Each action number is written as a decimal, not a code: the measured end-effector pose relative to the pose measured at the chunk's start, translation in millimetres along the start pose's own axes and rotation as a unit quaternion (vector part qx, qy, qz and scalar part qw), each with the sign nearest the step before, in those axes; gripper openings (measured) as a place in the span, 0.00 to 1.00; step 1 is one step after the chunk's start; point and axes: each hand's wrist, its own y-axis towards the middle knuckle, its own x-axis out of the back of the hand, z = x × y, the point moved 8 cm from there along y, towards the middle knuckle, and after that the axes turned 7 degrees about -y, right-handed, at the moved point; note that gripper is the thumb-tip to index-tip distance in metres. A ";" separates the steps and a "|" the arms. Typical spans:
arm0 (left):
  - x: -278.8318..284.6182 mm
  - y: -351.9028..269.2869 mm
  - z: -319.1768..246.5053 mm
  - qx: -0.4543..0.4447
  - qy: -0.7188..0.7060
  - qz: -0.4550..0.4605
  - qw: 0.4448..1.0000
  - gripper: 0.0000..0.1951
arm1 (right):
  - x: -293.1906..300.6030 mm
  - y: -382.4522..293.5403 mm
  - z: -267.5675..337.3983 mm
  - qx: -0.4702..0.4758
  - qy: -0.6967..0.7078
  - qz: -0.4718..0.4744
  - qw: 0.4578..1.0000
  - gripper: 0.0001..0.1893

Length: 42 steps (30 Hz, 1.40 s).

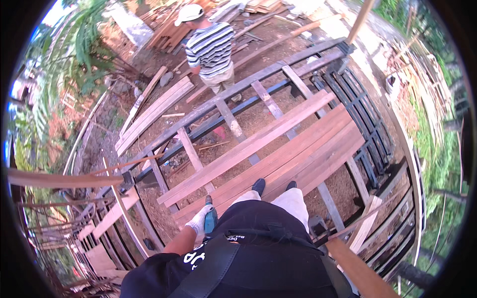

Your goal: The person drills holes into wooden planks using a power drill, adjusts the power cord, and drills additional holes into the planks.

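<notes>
My left hand [198, 219], in a white knit glove, grips a teal cordless drill [210, 220]. The drill points away from me, its chuck and thin bit near the end of the wooden decking planks. My right hand is out of view. My dark shoes rest on several reddish-brown planks [294, 154] laid side by side. Just beyond them, a separate plank [249, 147] lies across the joists with a gap between it and the others. Crosspieces [231, 121] and a dark frame beam [238, 87] show under and past the planks.
Open gaps between joists show the ground below. Beyond the frame stands a person [210, 48] in a striped shirt and cap, near stacked boards [169, 31]. Wooden posts rise at left [67, 178] and right [357, 266]. Dark metal grilles [363, 108] lie at the right.
</notes>
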 end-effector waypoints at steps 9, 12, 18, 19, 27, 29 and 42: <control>-85.2 -96.1 93.9 -0.310 0.013 -0.244 0.919 0.39 | 119.7 187.9 220.5 0.122 -0.171 0.153 0.966 0.26; -107.5 -132.3 147.5 -0.332 0.008 -0.319 0.888 0.42 | 128.1 220.5 282.1 0.149 -0.262 0.175 0.937 0.27; -136.4 -167.7 244.9 -0.385 -0.162 -0.370 0.830 0.41 | 94.0 247.2 373.5 0.212 -0.429 0.206 0.854 0.29; -142.0 -181.6 250.8 -0.406 -0.174 -0.382 0.812 0.41 | 81.0 249.0 388.0 0.231 -0.451 0.216 0.835 0.29; -175.1 -231.8 268.8 -0.548 -0.304 -0.359 0.692 0.39 | -138.9 -119.5 375.8 0.484 -0.489 0.554 0.468 0.43; -185.0 -238.9 258.4 -0.566 -0.330 -0.341 0.674 0.40 | -127.9 -220.7 349.5 0.560 -0.471 0.595 0.331 0.50; -203.2 -204.0 335.2 -0.641 -0.541 -0.360 0.407 0.29 | -115.1 -78.9 386.1 0.523 -0.553 0.513 0.396 0.38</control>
